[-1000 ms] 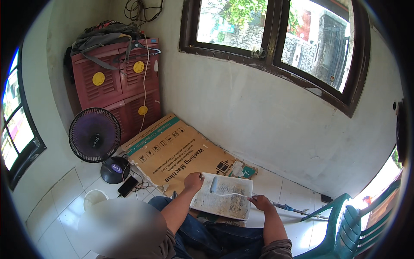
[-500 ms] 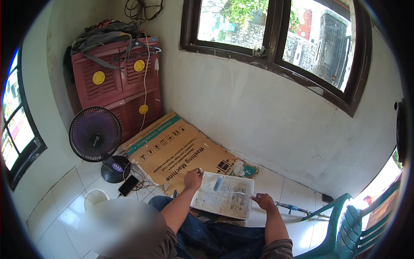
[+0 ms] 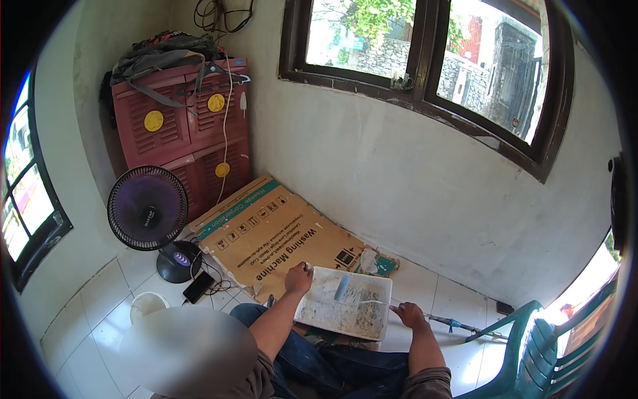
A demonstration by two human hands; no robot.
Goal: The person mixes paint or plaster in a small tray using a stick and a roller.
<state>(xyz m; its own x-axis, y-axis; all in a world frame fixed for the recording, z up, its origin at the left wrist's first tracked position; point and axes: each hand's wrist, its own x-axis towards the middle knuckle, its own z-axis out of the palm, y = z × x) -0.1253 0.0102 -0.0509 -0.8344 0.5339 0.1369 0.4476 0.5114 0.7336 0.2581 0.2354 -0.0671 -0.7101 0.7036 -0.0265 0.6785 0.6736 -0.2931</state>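
Note:
A white paint tray (image 3: 371, 327), streaked with dark and pale smears, rests in front of my bent legs. At its far left corner my left hand (image 3: 298, 279) is closed on the rim. A paint roller with a blue-grey sleeve (image 3: 342, 288) lies tilted in the tray's upper part. Its thin wire frame runs right, over the tray's edge, to my right hand (image 3: 411, 315), whose fingers are wrapped round the handle. A long paint-spotted pole (image 3: 468, 326) extends beyond that hand toward the green chair; whether it joins the roller handle I cannot tell.
Flattened cardboard (image 3: 266, 226) covers the floor ahead. A standing fan (image 3: 147, 208), phone (image 3: 198, 287), cables and white bucket (image 3: 147, 306) are on the left. A green plastic chair (image 3: 531, 342) stands right. A red cabinet (image 3: 159, 146) fills the corner beside the windowed wall (image 3: 399, 159).
The roller sleeve has shifted slightly right and toward me in the tray and is more tilted. My right hand has moved slightly, still on the handle. The left hand stays at the tray's corner.

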